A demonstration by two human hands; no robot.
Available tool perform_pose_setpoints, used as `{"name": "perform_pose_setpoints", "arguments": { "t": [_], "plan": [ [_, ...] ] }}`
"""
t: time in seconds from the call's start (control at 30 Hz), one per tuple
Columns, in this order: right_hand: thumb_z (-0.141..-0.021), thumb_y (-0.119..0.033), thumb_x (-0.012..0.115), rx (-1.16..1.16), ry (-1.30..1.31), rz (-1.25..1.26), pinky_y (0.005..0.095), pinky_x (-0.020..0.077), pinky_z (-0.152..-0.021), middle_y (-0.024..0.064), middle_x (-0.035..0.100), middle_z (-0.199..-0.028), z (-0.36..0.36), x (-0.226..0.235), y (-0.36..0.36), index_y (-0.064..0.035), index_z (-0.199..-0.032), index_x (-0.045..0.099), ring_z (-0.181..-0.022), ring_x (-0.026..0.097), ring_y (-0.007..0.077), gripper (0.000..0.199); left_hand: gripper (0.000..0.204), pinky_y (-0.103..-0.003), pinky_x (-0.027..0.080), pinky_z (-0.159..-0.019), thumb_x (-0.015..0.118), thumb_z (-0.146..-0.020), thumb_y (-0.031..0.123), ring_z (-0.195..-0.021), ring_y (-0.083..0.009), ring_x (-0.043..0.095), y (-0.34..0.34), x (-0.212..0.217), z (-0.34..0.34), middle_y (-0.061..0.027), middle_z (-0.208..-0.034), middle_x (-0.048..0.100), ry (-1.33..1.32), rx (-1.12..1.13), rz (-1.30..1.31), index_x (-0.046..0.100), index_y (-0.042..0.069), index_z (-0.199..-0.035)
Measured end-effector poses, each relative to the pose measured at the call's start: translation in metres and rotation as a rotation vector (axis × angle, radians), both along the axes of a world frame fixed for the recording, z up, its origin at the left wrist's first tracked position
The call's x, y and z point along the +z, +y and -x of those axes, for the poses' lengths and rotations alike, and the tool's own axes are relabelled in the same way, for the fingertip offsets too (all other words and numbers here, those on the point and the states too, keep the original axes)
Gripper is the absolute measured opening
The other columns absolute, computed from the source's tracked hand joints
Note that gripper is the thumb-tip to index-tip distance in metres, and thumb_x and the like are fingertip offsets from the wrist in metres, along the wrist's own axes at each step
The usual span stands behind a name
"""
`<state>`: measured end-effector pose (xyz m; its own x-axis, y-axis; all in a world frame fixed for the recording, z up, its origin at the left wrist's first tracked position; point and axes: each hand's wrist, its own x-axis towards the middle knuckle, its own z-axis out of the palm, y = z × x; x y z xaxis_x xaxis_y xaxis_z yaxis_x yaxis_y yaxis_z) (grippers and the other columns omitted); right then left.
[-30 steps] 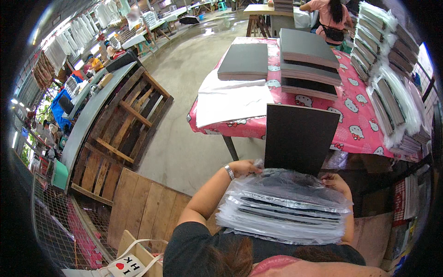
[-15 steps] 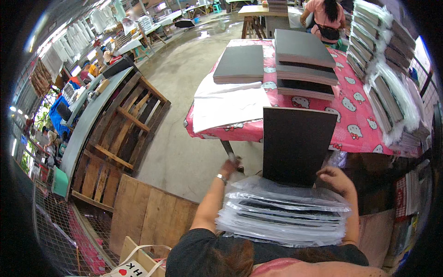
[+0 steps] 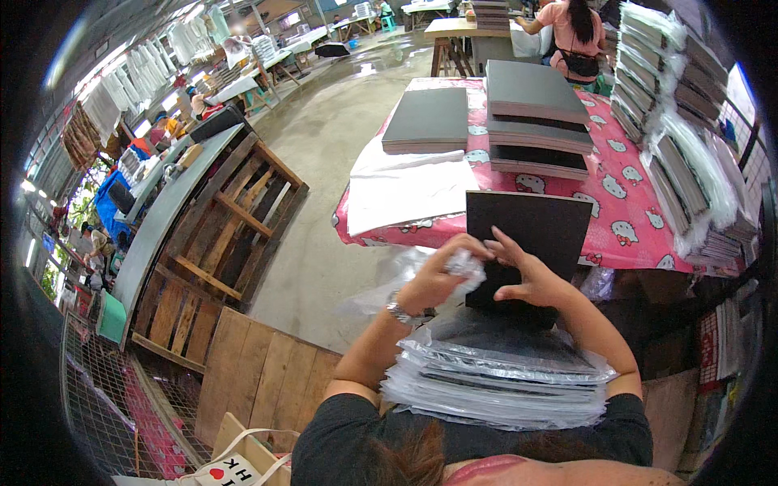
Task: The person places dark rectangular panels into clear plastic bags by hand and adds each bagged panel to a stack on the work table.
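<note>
My hands have come up off the stack since a second ago: then they lay along the edges of the pile of bagged boards in my lap, now both meet in front of the upright black board. A crumple of clear plastic bag has also come into my left hand that was not there before.

On my left, wooden pallets (image 3: 219,235) lean against a long grey counter, well apart from me. My left hand (image 3: 433,279), with a watch at the wrist, is closed around the crumpled clear plastic bag (image 3: 466,266), whose loose film trails off to the left. Just right of it, my right hand (image 3: 531,275) lies on the face of the black board (image 3: 539,227), fingers partly spread and pressing on it; its fingertips almost meet the left hand's at the bag. The board stands upright, just beyond both hands, its lower edge hidden behind them, between me and the table (image 3: 632,235) with the pink printed cloth.

Below my hands, the stack of bagged boards (image 3: 502,381) rests across my lap, touching my forearms on both sides. On the table beyond lie white sheets (image 3: 409,190) and piles of grey boards (image 3: 531,109). At far right, more bagged stacks (image 3: 689,170) line the table's edge.
</note>
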<state>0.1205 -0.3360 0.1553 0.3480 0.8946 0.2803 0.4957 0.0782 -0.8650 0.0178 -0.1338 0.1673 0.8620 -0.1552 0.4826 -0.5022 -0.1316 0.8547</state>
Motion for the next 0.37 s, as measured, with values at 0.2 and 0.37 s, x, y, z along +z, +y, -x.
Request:
{"name": "perform_pose_setpoints", "arguments": {
  "t": [0.2, 0.37],
  "plan": [
    [-0.078, -0.004, 0.065, -0.237, 0.042, 0.093, 0.0233, 0.0451, -0.078, 0.0046, 0.062, -0.095, -0.034, 0.022, -0.012, -0.0061, -0.127, 0.048, -0.088, 0.057, 0.0096, 0.052, 0.041, -0.032, 0.045, -0.093, 0.056, -0.075, -0.007, -0.105, -0.0197, 0.056, -0.027, 0.011, -0.015, -0.0134, -0.114, 0.059, 0.201, -0.227, 0.638, 0.055, -0.004, -0.115],
    [-0.076, -0.019, 0.073, -0.303, -0.011, -0.054, 0.0275, 0.0451, -0.079, 0.0067, 0.061, -0.097, -0.014, 0.03, -0.005, -0.0081, -0.126, 0.05, -0.087, 0.056, 0.0117, 0.056, 0.042, -0.032, 0.045, -0.093, 0.061, -0.081, 0.002, -0.105, -0.0231, 0.057, -0.02, -0.005, -0.021, -0.018, -0.117, 0.058, 0.368, 0.19, 0.528, 0.051, -0.005, -0.121]
  ]
}}
